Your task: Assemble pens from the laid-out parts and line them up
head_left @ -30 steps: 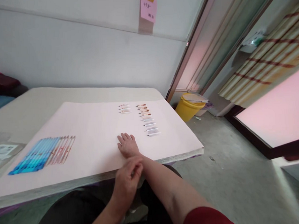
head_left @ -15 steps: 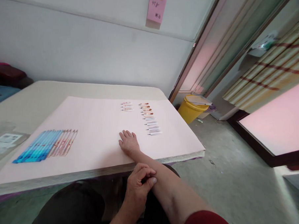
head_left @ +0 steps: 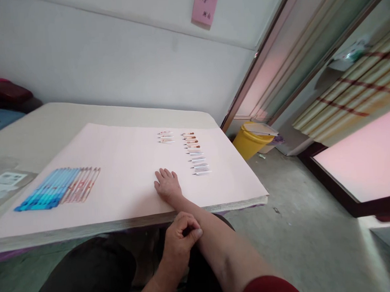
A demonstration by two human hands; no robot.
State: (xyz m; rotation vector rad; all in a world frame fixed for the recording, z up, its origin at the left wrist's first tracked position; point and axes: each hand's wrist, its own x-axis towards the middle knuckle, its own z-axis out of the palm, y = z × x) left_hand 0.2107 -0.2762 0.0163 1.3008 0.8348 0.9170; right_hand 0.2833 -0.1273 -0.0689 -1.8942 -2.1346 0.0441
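Note:
My right hand [head_left: 167, 184] lies palm down on the pale pink sheet [head_left: 128, 166], fingers stretched and holding nothing. My left hand [head_left: 182, 237] is above my lap with its fingers curled in, thumb and index fingertips against my right forearm; nothing shows in them. Right of my right hand runs a column of short, white, pen-like pieces [head_left: 200, 167] with dark tips, the farther ones marked brown [head_left: 191, 142]. A smaller group of similar pieces [head_left: 165, 137] lies to their left. At the left, blue pens [head_left: 51, 189] and pinkish-brown pens [head_left: 82, 185] lie side by side.
A plastic bag with a white label [head_left: 8, 179] lies on the table's left. The table [head_left: 132, 113] stands against a white wall bearing a pink note [head_left: 205, 8]. A yellow bin [head_left: 251, 141] stands on the floor beyond the right edge, near a striped curtain [head_left: 350, 87].
My left hand's fingers have shifted slightly against my right forearm, with the thumb and index finger a little farther apart. My right hand and the pens stay put; the camera view has tilted slightly.

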